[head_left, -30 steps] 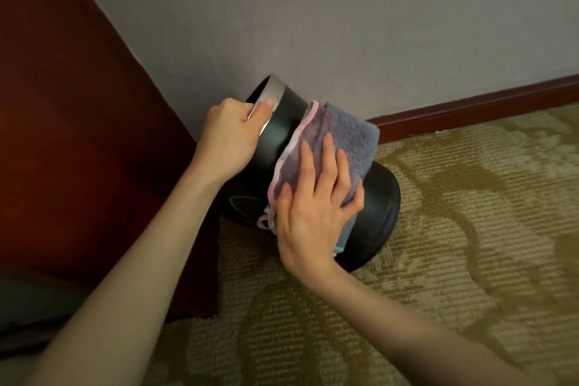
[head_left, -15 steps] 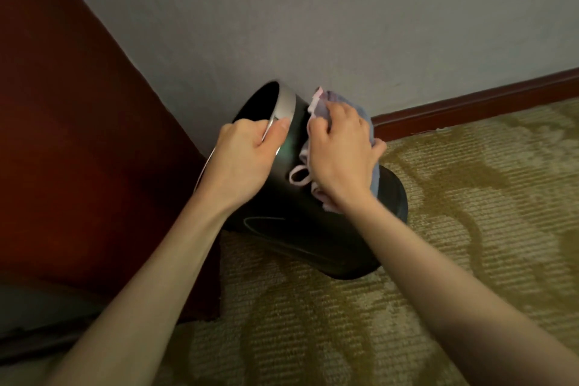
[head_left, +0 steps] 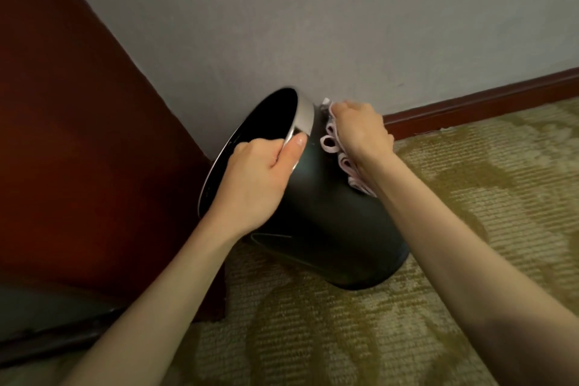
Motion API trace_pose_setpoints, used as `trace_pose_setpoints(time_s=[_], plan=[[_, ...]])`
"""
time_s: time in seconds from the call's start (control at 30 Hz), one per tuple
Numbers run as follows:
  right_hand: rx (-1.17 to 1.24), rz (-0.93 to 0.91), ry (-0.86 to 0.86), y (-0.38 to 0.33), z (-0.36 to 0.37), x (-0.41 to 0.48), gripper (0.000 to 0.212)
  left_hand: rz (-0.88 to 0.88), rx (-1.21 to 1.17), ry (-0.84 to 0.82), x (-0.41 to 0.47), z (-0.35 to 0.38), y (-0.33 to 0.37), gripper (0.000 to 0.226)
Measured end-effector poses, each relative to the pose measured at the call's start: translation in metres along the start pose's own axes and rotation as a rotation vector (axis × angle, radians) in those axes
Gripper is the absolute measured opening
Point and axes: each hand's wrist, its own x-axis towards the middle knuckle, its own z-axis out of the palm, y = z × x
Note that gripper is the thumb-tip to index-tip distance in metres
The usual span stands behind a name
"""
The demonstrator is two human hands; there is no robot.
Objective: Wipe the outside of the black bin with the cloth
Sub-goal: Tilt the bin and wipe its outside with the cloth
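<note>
against far wall, black bin [head_left: 319,222] tilted; left hand [head_left: 253,185] clamps rim [head_left: 305,116], right hand [head_left: 360,131] fingers curled, pressing cloth [head_left: 336,153] to far side. keep rim grip firm, rotate bin for unwiped faces.

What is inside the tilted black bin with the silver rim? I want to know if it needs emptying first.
The black bin tips its mouth away; only dark inner wall shows, no rubbish visible. The left hand gripping the silver rim and the tilt hide its bottom.
</note>
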Motion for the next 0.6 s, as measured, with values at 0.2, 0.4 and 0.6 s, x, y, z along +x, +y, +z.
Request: trace_pose_setpoints(time_s=[0.2,0.4,0.6], plan=[[-0.054,-0.2,0.306,-0.01,0.023,-0.05,0.038,-0.226,-0.072,0.07,0.039,0.007,0.001,0.056],[-0.226,-0.28,0.449,0.003,0.059,-0.091,0.05,-0.36,-0.136,0.104,0.067,0.012,-0.001,0.053],[-0.338,-0.349,0.468,0.007,0.077,-0.101,0.05,-0.37,-0.2,0.054,0.067,0.004,-0.013,0.044]])
